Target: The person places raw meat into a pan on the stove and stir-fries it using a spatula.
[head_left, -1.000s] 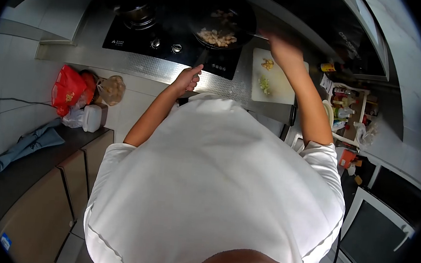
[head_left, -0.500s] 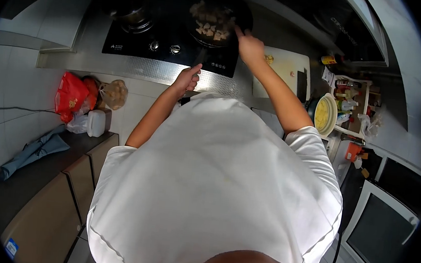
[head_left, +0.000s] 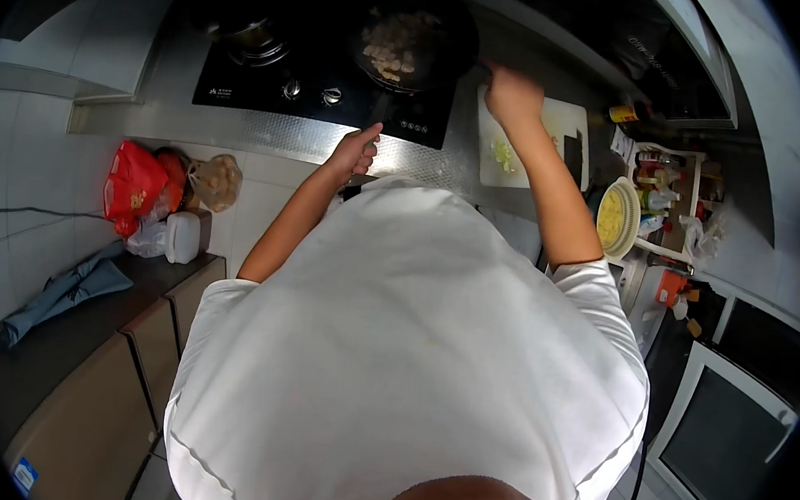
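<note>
A dark frying pan point(head_left: 444, 42) sits on the right side of the black gas stove, with browned chunks of food point(head_left: 392, 47), apparently meat, gathered in its left half. My left hand point(head_left: 358, 151) is wrapped round the pan's handle at the stove's front edge. To the right of the pan, my right hand point(head_left: 513, 99) is closed on the end of a dark, thin-handled utensil point(head_left: 482, 67) that points into the pan. Its working end is lost against the dark pan. Beneath my right forearm lies a white cutting board point(head_left: 519, 173) with chopped pale green pieces point(head_left: 503, 155).
A lidded pot point(head_left: 248, 27) stands on the left burner. On the right are a dark-bladed knife or similar flat piece point(head_left: 573, 155), a cream colander point(head_left: 629, 232) with yellow slices, and a rack of bottles point(head_left: 658, 190). Bags point(head_left: 133, 182) sit on the left counter.
My right hand has moved right, away from the pan's rim, drawing the utensil with it. The food has bunched together toward the left. My left hand stays on the handle.
</note>
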`<state>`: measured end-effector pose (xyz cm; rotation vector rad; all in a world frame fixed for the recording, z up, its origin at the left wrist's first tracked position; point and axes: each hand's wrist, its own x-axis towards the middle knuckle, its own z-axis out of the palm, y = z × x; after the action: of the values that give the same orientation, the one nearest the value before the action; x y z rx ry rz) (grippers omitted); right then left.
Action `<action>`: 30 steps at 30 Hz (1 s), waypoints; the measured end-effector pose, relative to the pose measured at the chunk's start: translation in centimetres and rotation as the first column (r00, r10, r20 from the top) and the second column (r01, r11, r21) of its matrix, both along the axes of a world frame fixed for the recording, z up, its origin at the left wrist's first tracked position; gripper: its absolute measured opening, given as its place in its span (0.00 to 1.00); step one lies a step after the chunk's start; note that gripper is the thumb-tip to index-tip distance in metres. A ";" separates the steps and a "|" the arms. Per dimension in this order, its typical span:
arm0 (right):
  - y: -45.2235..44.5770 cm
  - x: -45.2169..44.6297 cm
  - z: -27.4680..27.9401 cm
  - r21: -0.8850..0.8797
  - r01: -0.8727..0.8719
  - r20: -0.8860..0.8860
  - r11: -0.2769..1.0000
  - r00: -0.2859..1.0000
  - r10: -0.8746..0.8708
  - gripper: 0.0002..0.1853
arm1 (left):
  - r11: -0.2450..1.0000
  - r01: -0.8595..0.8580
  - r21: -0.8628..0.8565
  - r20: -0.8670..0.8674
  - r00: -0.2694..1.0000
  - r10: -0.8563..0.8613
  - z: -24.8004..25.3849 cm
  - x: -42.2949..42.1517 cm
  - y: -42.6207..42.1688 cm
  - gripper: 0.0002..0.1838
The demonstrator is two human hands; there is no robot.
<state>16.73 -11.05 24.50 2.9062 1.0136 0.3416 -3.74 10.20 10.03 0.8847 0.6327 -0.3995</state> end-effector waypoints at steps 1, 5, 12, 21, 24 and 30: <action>-0.1 -0.1 -0.4 0.033 0.073 -0.029 0.997 0.997 -0.072 0.20 | 1.000 -0.002 0.005 0.004 1.000 0.002 0.0 -0.2 -0.1 0.20; 0.3 0.6 -3.4 0.026 0.118 -0.055 0.993 0.992 -0.116 0.21 | 1.000 0.011 -0.020 0.020 1.000 -0.011 -0.1 -0.3 0.0 0.20; -1.2 -1.0 -1.2 0.097 0.014 -0.039 0.995 0.999 -0.010 0.25 | 1.000 0.011 -0.011 0.002 1.000 -0.011 0.0 -0.3 0.2 0.19; 2.2 -0.7 -5.2 0.211 0.045 -0.092 0.976 0.995 -0.026 0.23 | 0.999 0.019 -0.029 0.001 1.000 -0.019 0.0 -0.4 0.1 0.19; 1.1 0.3 -5.5 0.231 -0.063 -0.041 0.971 0.996 0.075 0.22 | 1.000 0.010 -0.021 0.005 1.000 -0.010 0.3 -0.2 0.2 0.20; 3.9 2.3 -3.9 0.178 0.000 -0.029 0.984 1.000 0.005 0.24 | 0.999 0.012 -0.032 -0.003 1.000 -0.012 0.1 -0.3 0.1 0.20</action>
<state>18.99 -7.13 20.60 3.0767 1.0420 0.4118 -4.06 10.33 10.17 0.8576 0.6227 -0.4210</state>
